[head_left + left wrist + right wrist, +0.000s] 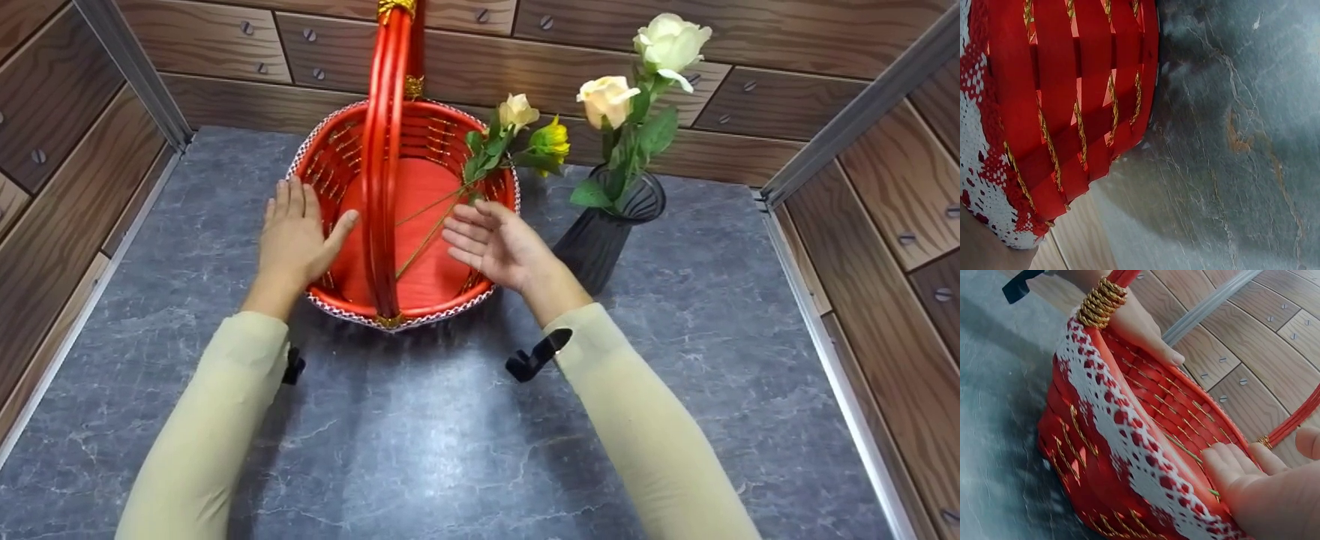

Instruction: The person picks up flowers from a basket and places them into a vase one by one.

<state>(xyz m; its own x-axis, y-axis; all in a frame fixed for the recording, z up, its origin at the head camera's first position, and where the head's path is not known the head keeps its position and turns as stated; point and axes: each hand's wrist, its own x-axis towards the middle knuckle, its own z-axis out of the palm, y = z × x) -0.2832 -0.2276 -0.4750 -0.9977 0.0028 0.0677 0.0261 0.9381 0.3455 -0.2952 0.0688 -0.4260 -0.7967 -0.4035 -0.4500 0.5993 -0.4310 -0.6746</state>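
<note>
A red woven basket (427,292) with a tall red handle (380,150) and white lace trim stands on the grey surface. My left hand (294,232) lies against its left rim, fingers straight and thumb over the inside. On the opposite side, my right hand (499,244) reaches over the rim with the palm turned inward and fingers extended, holding nothing. In the right wrist view, the right fingers (1230,464) are beside green stems inside the basket. A small peach rose (518,112) and a yellow flower (551,141) lean over the right rim, their stems crossing the basket floor.
Right of the basket is a dark ribbed glass vase (600,244), close to my right forearm. It holds a white rose (673,46) and a peach rose (607,101). Wood-patterned walls (772,97) with metal corner strips enclose the grey marbled surface (420,450).
</note>
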